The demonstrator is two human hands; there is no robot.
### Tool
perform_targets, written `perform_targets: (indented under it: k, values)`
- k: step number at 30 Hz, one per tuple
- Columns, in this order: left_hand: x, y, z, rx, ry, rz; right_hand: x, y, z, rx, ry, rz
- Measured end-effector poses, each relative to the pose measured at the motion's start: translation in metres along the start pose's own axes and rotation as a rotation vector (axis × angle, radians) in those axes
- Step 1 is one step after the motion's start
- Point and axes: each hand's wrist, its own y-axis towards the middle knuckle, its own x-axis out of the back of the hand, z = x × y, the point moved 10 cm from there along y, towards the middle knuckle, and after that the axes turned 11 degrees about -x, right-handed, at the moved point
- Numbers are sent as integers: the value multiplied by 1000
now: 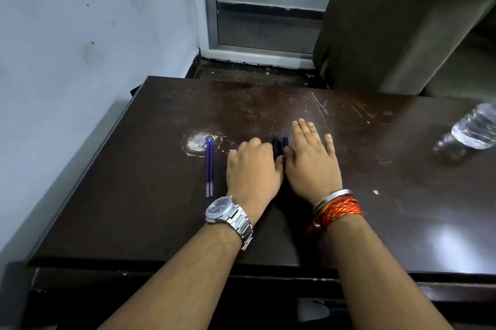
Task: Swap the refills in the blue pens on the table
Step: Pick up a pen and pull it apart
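Left grip (252, 168) curled on pens (280, 145), refills (209, 166) just left

Dark brown scratched table (349, 168), blue refills (209, 166) with clear ends, silver watch (224, 210), red-and-yellow thread band (339, 211), pale blue wall (80, 34)

The tabletop (134, 209) lies bare at the near left and across the right middle. Two refills (209, 166) lie side by side just left of the left hand (252, 171). A bottle (475, 128) lies at the far right edge, well apart.
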Motion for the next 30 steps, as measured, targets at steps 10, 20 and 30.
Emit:
perform_targets:
  k: [10,20,30]
  values:
    - [-7,-6,16,236,-253,44,10,2,3,15,106,-39]
    - [1,-1,20,184,-533,-113,16,8,0,-153,825,79]
    - [-2,-8,16,266,-749,-210,12,7,8,-203,1063,52]
